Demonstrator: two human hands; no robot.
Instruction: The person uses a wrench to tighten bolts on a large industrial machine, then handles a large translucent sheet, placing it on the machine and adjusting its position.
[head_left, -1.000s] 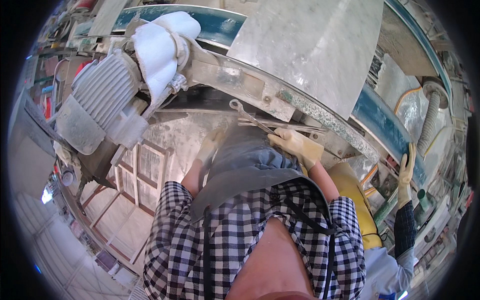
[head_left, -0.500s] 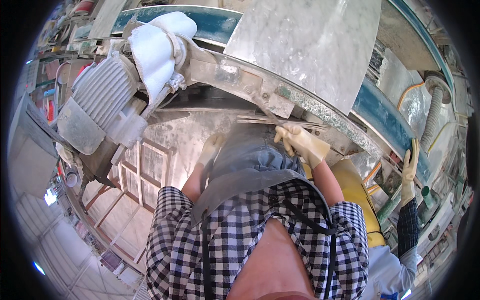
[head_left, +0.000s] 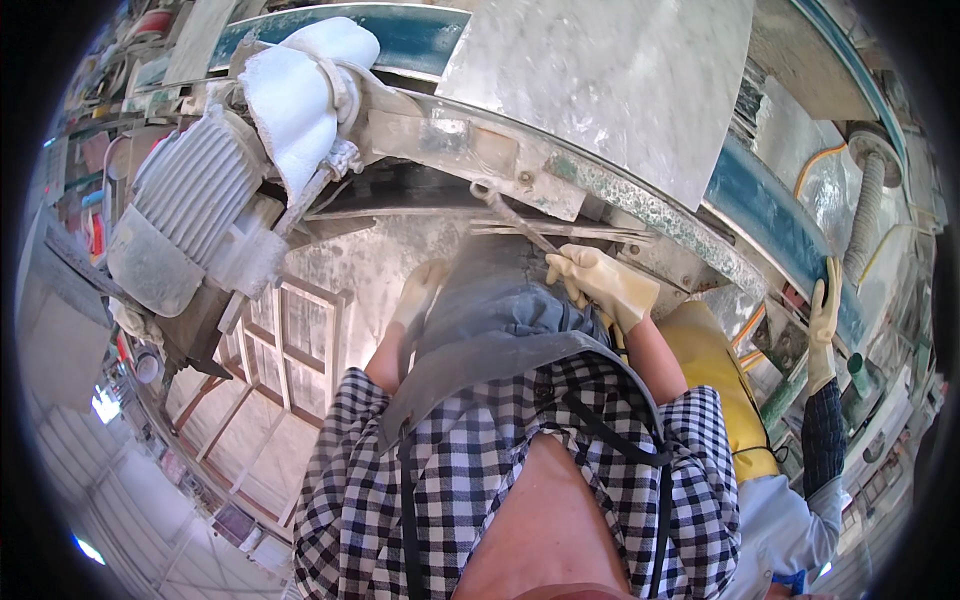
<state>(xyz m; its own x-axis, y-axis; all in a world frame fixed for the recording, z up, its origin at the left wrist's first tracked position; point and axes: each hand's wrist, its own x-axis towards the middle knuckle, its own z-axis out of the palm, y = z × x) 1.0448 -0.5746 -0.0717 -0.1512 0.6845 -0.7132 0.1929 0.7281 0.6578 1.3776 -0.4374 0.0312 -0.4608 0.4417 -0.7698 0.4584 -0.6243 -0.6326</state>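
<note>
Slanting at upper centre of the frame: one ring-ended wrench (head_left: 518,217), lower end held in the gloved right hand (head_left: 607,282), apt to slip should its head catch the metal beam (head_left: 445,135); left hand (head_left: 422,287), left of centre, grip not discernible.

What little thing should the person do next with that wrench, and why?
Perhaps bring the left hand over to steady the wrench: only the right hand holds it, near one end, and most of its length sticks out, while the left hand seems free.
</note>
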